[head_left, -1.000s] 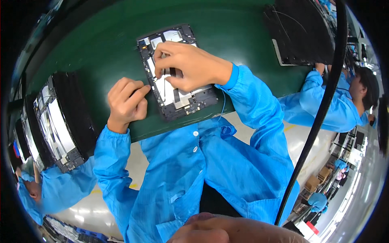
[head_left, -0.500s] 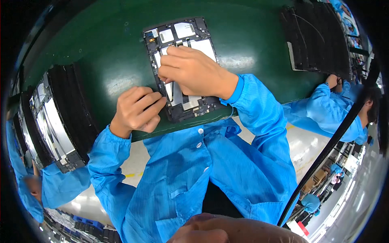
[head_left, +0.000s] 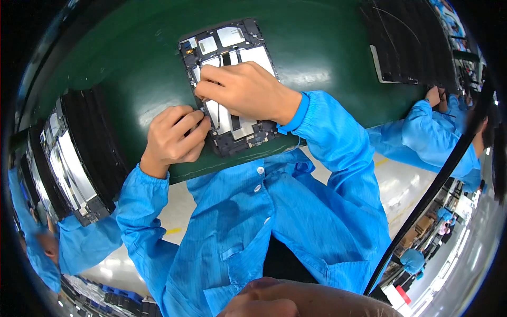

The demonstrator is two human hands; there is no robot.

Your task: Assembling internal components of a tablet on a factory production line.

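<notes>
An opened black tablet chassis with white inner panels (head_left: pixel 228 87) is laid flat on the dark green tabletop (head_left: pixel 132 68). It is pressed by the right hand (head_left: pixel 245 90), fingers curled; its left edge is pinched by the clenched left hand (head_left: pixel 173 134).

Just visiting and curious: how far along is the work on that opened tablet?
Done: the tablet lies open on the green table, its inner parts bare. In hand: the right hand presses on its middle while the left hand pinches at its left edge. Left: no cover is on it yet.
</notes>
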